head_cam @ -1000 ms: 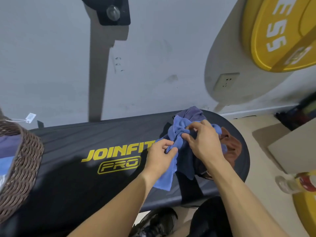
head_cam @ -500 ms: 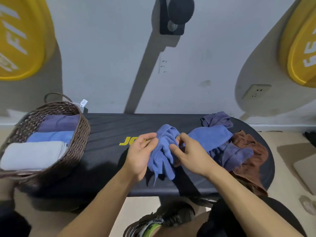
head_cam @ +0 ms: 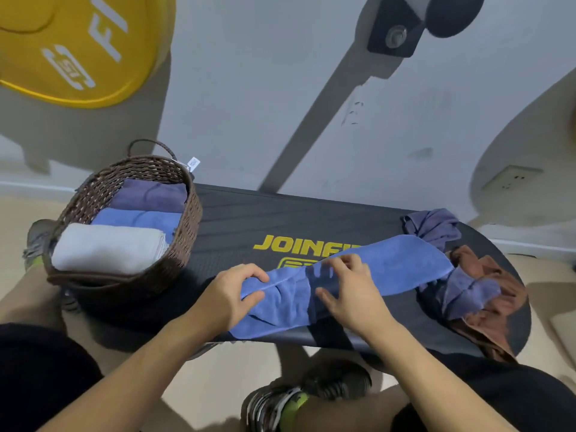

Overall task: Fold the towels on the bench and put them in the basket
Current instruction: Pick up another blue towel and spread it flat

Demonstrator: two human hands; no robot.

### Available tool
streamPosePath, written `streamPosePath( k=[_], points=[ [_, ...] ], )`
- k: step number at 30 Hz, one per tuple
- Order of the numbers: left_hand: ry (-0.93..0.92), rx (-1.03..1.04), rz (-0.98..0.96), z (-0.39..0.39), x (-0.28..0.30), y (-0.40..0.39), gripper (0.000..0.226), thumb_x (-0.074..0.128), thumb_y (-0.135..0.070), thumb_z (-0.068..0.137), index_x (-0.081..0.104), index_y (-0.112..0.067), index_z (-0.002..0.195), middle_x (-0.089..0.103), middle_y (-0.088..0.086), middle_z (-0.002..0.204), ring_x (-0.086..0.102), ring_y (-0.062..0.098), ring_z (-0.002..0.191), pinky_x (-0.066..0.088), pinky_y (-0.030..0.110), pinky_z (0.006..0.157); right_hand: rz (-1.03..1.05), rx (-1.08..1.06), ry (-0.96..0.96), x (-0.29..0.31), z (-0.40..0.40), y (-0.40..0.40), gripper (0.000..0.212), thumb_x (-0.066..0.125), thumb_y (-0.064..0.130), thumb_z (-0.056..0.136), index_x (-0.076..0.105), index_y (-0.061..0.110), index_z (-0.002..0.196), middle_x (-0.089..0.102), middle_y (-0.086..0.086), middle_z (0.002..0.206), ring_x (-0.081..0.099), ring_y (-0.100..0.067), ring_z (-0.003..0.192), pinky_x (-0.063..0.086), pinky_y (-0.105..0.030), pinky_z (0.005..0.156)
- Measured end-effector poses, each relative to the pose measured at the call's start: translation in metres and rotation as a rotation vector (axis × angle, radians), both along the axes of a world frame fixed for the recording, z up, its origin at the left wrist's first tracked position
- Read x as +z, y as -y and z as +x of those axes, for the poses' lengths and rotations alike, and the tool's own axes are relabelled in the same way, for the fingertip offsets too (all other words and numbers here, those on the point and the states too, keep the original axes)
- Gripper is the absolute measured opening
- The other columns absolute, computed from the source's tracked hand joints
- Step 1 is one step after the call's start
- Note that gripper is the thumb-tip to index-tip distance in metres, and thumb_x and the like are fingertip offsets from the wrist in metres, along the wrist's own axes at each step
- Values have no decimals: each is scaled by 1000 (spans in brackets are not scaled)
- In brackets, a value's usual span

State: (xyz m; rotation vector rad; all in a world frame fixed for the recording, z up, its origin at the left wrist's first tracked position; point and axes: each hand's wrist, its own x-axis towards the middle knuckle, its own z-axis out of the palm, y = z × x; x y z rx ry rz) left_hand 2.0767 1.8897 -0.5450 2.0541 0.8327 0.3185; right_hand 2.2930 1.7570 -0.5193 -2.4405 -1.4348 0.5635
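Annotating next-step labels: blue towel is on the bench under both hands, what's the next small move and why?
Probably spread it flat first. The blue towel lies stretched across the bench but is creased and twisted near the left hand, which pinches its end; the right hand rests on its middle. Folding likely follows once smooth.

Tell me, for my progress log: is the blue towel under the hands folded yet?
Not folded: blue towel lies stretched, wrinkled, along the bench.
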Motion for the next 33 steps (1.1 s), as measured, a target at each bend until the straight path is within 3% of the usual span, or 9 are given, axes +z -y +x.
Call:
streamPosePath(
  k=[3,6,11,13,18,22,26,29,33],
  points=[
    [-95,34,-4,4,-16,3,45,67,-16,86,53,-28,127,53,-11,110,54,6,104,41,23,93,-205,-84,32,-18,7,-4,62,63,50,89,38,37,144,32,-8,141,36,-35,124,44,-43,99],
    [-245,30,-4,10,-27,8,54,66,-23,88,44,-27,137,52,-6,121,53,14,114,39,23,90,-254,-69,25,-37,5,-8,47,59,45,93,48,31,137,42,-8,131,39,-35,116,42,-37,96],
    [-202,14,23,15,-27,8,33,69,-22,85,62,-26,118,66,-11,111,60,11,108,42,21,89,-57,-148,-142,-39,1,-20,10,63,26,93,63,17,99,58,1,90,59,-20,82,36,-27,68],
    [-137,46,-35,12,-18,-1,21,70,-21,86,66,-31,104,68,-15,96,63,10,98,44,22,86,37,-162,-274,-32,1,-21,12,68,27,90,60,20,85,60,5,73,56,-13,67,42,-26,59],
    [83,240,-131,1,19,-25,8,61,-21,91,68,-17,91,72,8,81,65,30,81,51,39,76,274,-175,-335,-15,4,-21,14,72,23,87,62,27,79,66,10,80,59,-4,74,44,-12,65],
    [90,387,29,-9,44,-44,14,61,-17,93,67,-25,84,69,-12,79,60,-2,73,41,7,65,300,-262,-318,-5,16,-17,15,68,17,87,65,26,75,68,12,72,61,-4,71,43,-9,61],
    [139,420,-83,-18,54,-46,14,63,-22,93,68,-25,81,63,-19,60,53,-5,61,38,5,60,302,-238,-258,1,11,-15,5,67,21,88,67,26,90,68,14,84,61,-2,80,47,-19,72],
    [97,351,-79,-22,51,-44,13,62,-22,94,68,-20,83,61,-7,58,48,2,58,39,15,62,310,-88,-245,0,-7,-18,27,69,28,87,63,20,113,61,10,106,53,-8,101,40,-21,85],
    [31,248,39,-30,49,-44,15,58,-21,96,64,-21,82,50,-15,48,45,3,53,35,10,56,114,197,-291,-13,-26,-18,57,71,41,84,49,27,136,51,6,126,44,-15,118,39,-27,100]
  ],
)
